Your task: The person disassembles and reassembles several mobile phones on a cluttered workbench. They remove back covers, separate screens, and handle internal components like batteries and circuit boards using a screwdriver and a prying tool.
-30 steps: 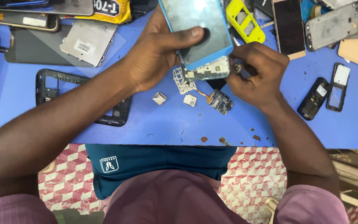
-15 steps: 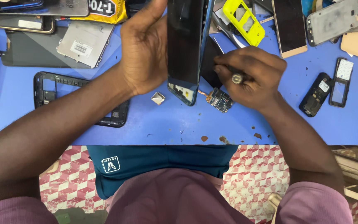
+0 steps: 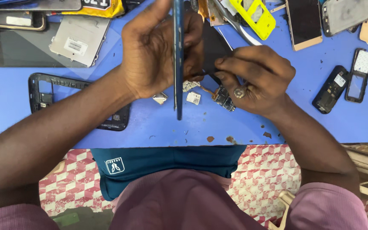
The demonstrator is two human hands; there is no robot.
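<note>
My left hand (image 3: 150, 55) grips a blue phone body (image 3: 178, 64), turned on edge so I see only its thin side. My right hand (image 3: 252, 79), with a ring on one finger, pinches a thin dark tool (image 3: 205, 73) whose tip meets the phone's right face. Under both hands, on the blue table (image 3: 252, 123), lie a small circuit board with an orange flex cable (image 3: 223, 98) and two small metal shields (image 3: 160, 98) (image 3: 194, 97).
A black phone frame (image 3: 43, 91) lies at the left and a grey back plate (image 3: 79, 40) above it. A yellow phone shell (image 3: 252, 17), a gold-edged screen (image 3: 303, 23) and two small dark parts (image 3: 343, 85) sit to the right. The table's front edge runs near my lap.
My left hand has rotated the phone from face-up to standing on its edge. My right hand moved up with the tool to the phone's side.
</note>
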